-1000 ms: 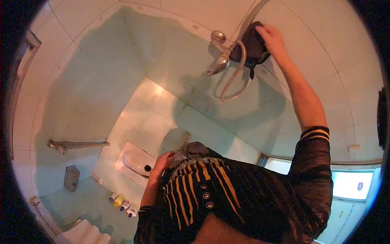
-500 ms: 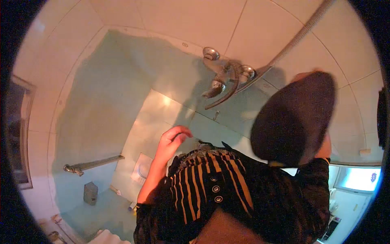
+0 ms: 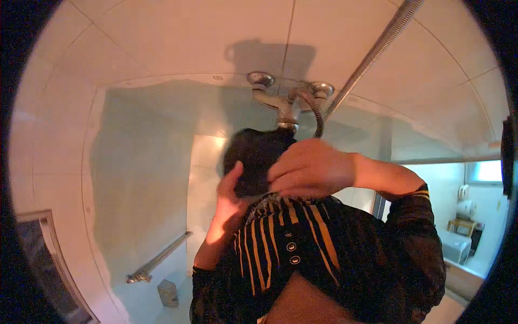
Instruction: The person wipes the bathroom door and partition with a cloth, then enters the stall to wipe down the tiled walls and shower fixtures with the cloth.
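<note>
A black rounded object point(image 3: 253, 156) is held up in front of my chest, just below the spout of the wall mixer tap point(image 3: 283, 110). Its surface is dark and smooth, and I cannot make out what kind of thing it is. My left hand point(image 3: 229, 189) grips its left side, with the thumb showing against the black surface. Across its right side lies my right hand point(image 3: 313, 168), fingers bent round it and slightly blurred. Whether the object touches the spout cannot be told.
A ribbed metal shower hose point(image 3: 377, 51) runs from the tap up to the right. On the left are a metal grab bar point(image 3: 162, 256) and a grey block-shaped item point(image 3: 168, 293). A mirror or opening point(image 3: 448, 194) at right shows a bright room.
My right hand has brought the black object from the right to the middle, under the tap. My left hand, free before, now holds it too. The view has shifted.
</note>
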The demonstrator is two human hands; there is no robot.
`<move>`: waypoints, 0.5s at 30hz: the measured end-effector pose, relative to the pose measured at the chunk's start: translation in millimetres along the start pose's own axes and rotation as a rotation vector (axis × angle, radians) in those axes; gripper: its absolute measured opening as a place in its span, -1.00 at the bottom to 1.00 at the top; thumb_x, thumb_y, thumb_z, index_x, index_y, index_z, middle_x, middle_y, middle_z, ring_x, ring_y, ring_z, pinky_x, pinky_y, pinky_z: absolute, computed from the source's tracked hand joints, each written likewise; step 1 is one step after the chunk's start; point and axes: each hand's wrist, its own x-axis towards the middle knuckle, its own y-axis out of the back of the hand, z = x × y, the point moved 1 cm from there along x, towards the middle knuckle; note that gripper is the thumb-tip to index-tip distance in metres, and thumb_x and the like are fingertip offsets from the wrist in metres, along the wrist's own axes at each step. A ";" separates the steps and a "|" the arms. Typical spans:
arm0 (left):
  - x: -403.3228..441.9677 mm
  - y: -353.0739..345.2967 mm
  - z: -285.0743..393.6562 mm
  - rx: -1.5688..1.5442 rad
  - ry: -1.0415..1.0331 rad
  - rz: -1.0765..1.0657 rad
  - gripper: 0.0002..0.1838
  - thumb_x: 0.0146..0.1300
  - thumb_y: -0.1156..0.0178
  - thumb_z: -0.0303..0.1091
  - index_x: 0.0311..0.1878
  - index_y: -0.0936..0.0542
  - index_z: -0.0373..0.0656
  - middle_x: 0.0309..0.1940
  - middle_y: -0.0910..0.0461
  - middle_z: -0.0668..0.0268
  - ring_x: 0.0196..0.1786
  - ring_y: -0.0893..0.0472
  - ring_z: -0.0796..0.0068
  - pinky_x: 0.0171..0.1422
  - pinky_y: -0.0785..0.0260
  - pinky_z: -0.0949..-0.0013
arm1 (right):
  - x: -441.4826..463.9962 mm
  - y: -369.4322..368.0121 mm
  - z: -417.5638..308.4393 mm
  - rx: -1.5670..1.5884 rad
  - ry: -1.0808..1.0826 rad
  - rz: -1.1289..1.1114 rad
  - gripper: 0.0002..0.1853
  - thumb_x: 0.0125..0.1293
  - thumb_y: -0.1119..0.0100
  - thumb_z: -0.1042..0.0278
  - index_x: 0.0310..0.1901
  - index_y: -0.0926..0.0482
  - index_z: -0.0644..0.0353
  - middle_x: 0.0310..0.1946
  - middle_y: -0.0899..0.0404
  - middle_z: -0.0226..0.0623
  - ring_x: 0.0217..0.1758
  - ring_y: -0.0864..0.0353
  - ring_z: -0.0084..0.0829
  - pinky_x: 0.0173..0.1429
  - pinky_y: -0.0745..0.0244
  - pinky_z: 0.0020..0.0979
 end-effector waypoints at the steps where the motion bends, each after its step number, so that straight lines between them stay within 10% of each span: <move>1: 4.8 4.8 17.7 0.100 -0.061 0.041 -0.61 0.22 -0.07 -0.29 0.05 -0.37 -0.31 0.03 -0.43 0.19 0.09 -0.41 0.34 0.22 -0.21 0.30 | -8.1 14.1 0.2 0.040 0.038 0.207 -0.79 0.18 -0.04 0.24 -0.29 -0.47 0.22 -0.28 -0.51 -0.21 -0.30 -0.51 -0.24 -0.26 -0.42 -0.34; 5: 44.6 40.9 52.5 0.826 -0.511 0.072 -0.62 0.10 -0.10 -0.42 0.01 -0.38 -0.32 0.03 -0.39 0.09 0.17 -0.33 0.18 0.26 -0.13 0.15 | -44.5 40.8 4.8 -0.244 -0.486 0.904 -0.58 0.07 -0.18 0.32 0.01 -0.41 0.18 0.01 -0.44 -0.13 0.08 -0.43 -0.27 0.14 -0.29 -0.27; 8: 80.9 28.5 59.8 1.396 -1.058 -0.186 -0.53 -0.08 -0.11 -0.51 0.01 -0.38 -0.34 0.03 -0.34 0.00 0.20 -0.27 0.04 0.30 -0.03 0.04 | -24.7 14.4 10.3 -0.287 -0.801 0.709 -0.39 0.04 -0.23 0.32 0.16 -0.27 0.17 0.15 -0.31 -0.12 0.21 -0.30 -0.31 0.26 -0.16 -0.28; 10: 102.3 1.9 59.6 1.697 -0.951 -0.483 -0.47 -0.19 -0.14 -0.47 0.00 -0.40 -0.32 0.02 -0.35 -0.03 0.18 -0.27 0.03 0.33 0.03 0.00 | -18.7 -8.5 19.3 -0.264 -0.863 0.679 -0.39 0.10 -0.19 0.38 0.20 -0.22 0.22 0.13 -0.34 -0.15 0.19 -0.33 -0.31 0.26 -0.16 -0.31; 15: 155.7 -29.6 62.0 1.628 -1.335 -0.805 -0.51 -0.18 -0.14 -0.43 -0.05 -0.43 -0.30 0.00 -0.39 0.02 0.17 -0.30 0.12 0.33 0.02 0.05 | -13.2 -34.4 29.0 0.147 -0.873 1.050 -0.59 0.29 0.08 0.46 0.18 -0.22 0.25 0.03 -0.43 -0.21 0.06 -0.44 -0.41 0.20 -0.24 -0.43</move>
